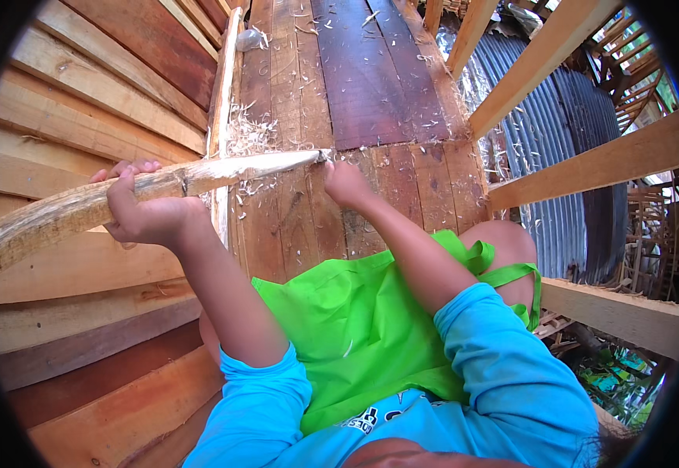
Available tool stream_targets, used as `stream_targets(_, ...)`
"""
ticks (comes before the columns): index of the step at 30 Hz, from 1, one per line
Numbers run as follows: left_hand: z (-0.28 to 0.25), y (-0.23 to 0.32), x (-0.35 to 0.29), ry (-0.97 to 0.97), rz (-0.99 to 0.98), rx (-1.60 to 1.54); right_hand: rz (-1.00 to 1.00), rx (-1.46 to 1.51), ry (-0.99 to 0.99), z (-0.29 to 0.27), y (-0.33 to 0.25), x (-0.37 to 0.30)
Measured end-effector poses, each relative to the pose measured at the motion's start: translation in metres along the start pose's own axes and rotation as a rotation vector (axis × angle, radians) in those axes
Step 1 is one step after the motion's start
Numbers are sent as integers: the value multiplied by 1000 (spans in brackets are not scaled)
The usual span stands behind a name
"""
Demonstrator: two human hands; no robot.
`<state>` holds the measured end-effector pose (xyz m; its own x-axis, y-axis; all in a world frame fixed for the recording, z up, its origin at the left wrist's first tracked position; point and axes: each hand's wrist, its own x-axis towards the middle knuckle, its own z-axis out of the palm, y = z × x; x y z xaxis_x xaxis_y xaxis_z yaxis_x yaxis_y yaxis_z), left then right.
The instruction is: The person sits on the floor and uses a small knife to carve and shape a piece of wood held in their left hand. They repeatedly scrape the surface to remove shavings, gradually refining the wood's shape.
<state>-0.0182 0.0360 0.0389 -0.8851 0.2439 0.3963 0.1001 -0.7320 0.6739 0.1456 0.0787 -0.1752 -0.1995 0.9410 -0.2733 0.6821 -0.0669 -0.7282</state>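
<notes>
A long, pale piece of wood [238, 168] with rough darker streaks runs from the left edge to the middle and narrows to a whittled, whitish tip. My left hand [148, 207] is closed round it from below, thumb on the near side and fingertips showing beyond. At the tip, my right hand [345, 183] is closed in a fist against the end of the wood. A small dark tool [323, 156] shows between that fist and the tip; most of it is hidden by the fingers. A bright green apron [355, 312] covers my lap.
Curled wood shavings [249, 139] lie on the plank floor [277, 78]. A plank wall [105, 101] rises on the left. At right, a wooden railing [589, 160] borders the floor, with corrugated metal sheets [542, 140] beyond. A clear plastic item [251, 39] lies by the wall.
</notes>
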Motion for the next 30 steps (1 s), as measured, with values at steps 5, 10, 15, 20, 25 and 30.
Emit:
stream_targets(5,0,1,-2,40,38,43,-155,-19,0,6,-15,-5)
stream_targets(10,-5,0,-3,-30,27,-3,-158,-204,-60,14,-7,-3)
stream_targets(15,-1,-3,-3,-51,33,7,-178,-269,-102,4,7,4)
stream_targets(20,-8,-1,0,-10,90,71,-29,-22,-183,-3,-37,-17)
stream_targets(25,1,-1,-2,25,27,15,-66,-202,-144,4,11,1)
stream_targets(30,-13,-8,8,14,65,84,-4,8,-56,8,-4,-6)
